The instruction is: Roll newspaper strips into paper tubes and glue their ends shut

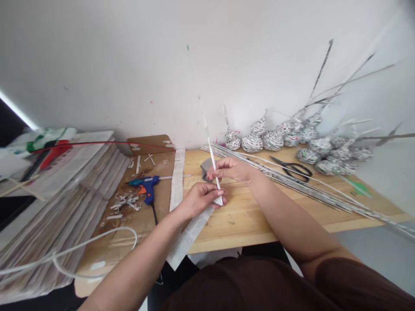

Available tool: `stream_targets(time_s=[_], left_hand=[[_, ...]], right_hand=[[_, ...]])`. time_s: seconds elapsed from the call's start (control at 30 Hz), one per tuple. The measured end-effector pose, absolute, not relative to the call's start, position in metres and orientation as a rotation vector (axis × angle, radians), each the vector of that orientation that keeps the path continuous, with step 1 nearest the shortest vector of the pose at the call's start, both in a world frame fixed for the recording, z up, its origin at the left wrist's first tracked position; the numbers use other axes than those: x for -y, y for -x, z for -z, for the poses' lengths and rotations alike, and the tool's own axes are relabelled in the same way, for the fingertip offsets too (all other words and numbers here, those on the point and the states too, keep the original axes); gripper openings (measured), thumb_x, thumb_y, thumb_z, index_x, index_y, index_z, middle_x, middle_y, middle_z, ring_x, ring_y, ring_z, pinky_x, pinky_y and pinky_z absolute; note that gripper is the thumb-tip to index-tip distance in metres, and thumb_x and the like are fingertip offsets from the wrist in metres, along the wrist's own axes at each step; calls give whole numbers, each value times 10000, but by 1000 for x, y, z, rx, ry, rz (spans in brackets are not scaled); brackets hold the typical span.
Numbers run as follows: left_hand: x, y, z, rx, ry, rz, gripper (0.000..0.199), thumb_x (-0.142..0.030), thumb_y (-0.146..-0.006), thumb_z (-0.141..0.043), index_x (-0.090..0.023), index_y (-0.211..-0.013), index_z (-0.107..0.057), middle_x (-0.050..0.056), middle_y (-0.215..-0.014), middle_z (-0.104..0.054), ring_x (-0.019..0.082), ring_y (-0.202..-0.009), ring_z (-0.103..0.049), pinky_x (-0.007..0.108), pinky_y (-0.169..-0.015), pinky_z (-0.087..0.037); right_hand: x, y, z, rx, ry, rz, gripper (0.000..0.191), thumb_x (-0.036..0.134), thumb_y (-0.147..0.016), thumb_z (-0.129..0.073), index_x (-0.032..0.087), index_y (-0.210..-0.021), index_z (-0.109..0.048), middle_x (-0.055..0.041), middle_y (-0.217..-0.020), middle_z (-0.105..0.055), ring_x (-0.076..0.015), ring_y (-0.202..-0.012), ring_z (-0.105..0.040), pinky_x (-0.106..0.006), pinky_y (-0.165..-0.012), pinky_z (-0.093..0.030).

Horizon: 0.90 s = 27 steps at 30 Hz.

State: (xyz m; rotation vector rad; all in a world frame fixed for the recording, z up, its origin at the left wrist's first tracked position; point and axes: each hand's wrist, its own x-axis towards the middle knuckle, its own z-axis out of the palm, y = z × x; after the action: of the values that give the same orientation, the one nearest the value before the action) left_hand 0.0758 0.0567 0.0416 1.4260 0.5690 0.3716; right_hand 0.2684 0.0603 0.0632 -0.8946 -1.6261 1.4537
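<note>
In the head view, your left hand (205, 198) pinches the lower end of the paper tube (207, 129), and your right hand (230, 169) closes its fingers on it just above; the tube leans up and away over the bench (233, 224), its thin tip against the pale wall behind. It should be very light, springy along its length but easily crushed or creased, so hold it with fingertip pressure near the thicker lower end; the slender top would likely bend. Dry paper probably slips little. A flat printed strip (189, 239) runs from under your left hand past the bench's front edge, limp and likely quick to tear; the hand hides any join. To the right lie straight, slim sticks (292, 185) and black scissors (293, 168); behind stand bulbous, ridged woven shapes (272, 140). Left, a smooth blue glue gun (149, 188) rests on stained brown cardboard (162, 172).
</note>
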Motion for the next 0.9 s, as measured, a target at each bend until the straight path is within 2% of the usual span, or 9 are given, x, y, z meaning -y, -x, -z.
stream_targets(time_s=[0.27,0.33,0.43,0.57,0.67,0.8,0.9], left_hand=[[-20,-55,-54,-749,-1456,-490,347,-491,-800,-606,-154,-794,-689,75,-803,-698,168,-718,-631,281,-663,-531],[-11,-51,-51,-798,-1459,-531,368,-506,-806,-586,-153,-758,-679,77,-791,-695,169,-691,-625,276,-631,-522],[-2,-46,-46,-829,-1445,-601,357,-493,-810,-585,-151,-806,-685,76,-782,-697,165,-675,-617,280,-629,-512],[12,-37,-45,-845,-1427,-656,353,-487,-801,-600,-148,-847,-690,71,-757,-694,156,-659,-612,272,-619,-494],[23,-30,-45,-825,-1422,-654,359,-487,-813,-588,-147,-865,-691,73,-771,-697,156,-672,-618,270,-630,-493],[34,-21,-47,-810,-1436,-635,375,-488,-834,-560,-135,-857,-683,84,-809,-703,165,-714,-630,282,-666,-515],[42,-15,-50,-753,-1474,-594,380,-483,-843,-550,-125,-818,-676,89,-846,-700,174,-765,-637,295,-703,-532]], right_hand=[[-51,-248,-70,1666,809,-1575,364,466,-769,-702,119,-874,-724,-82,-880,-694,-115,-678,-600,-244,-654,-483],[-49,-243,-72,1681,833,-1559,347,473,-770,-696,142,-865,-736,-72,-867,-701,-119,-685,-597,-238,-640,-474],[-47,-234,-78,1728,866,-1553,278,436,-746,-728,174,-838,-750,-55,-844,-703,-124,-681,-578,-239,-614,-453],[-36,-220,-83,1730,956,-1480,195,387,-678,-791,205,-719,-734,-11,-704,-651,-116,-605,-509,-242,-554,-405],[-21,-213,-83,1673,1011,-1380,199,369,-648,-814,208,-662,-698,12,-640,-595,-112,-584,-479,-239,-533,-381],[5,-211,-84,1708,1032,-1433,233,428,-736,-737,206,-809,-733,-19,-759,-651,-114,-612,-501,-233,-520,-372],[21,-211,-87,1791,993,-1473,298,445,-796,-675,175,-904,-739,-32,-757,-648,-99,-597,-486,-223,-517,-354]])
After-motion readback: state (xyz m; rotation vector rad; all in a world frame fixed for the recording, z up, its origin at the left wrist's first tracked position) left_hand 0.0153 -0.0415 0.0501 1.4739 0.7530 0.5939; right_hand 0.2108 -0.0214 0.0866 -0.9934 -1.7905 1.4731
